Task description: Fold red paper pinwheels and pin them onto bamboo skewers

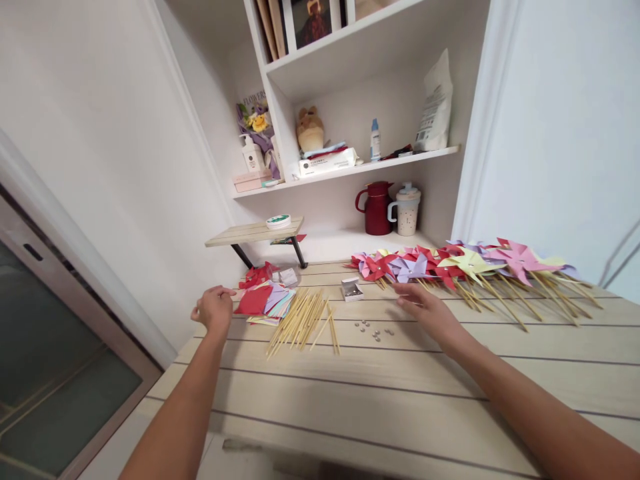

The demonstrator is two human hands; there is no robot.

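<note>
My left hand [215, 308] is raised at the table's left side, fingers curled in, and I see nothing in it. Just right of it lies a stack of coloured paper squares [255, 300], red on top. Beside the stack, thin wooden sticks [300, 320] are spread in a loose pile. My right hand [420, 307] hovers over the table with its fingers stretched out, holding nothing. Small round metal pieces [375, 331] are scattered to its left, near a small open white box [353, 290] with more pieces inside. Behind it lie several paper pinwheels [470, 263] on sticks.
A small raised wooden stand [255, 232] carries a round tub [279, 221] at the back left. A clear plastic box [286, 276] is below it. A red jug [377, 208] and a cream cup [407, 210] stand at the back, under shelves [345, 175].
</note>
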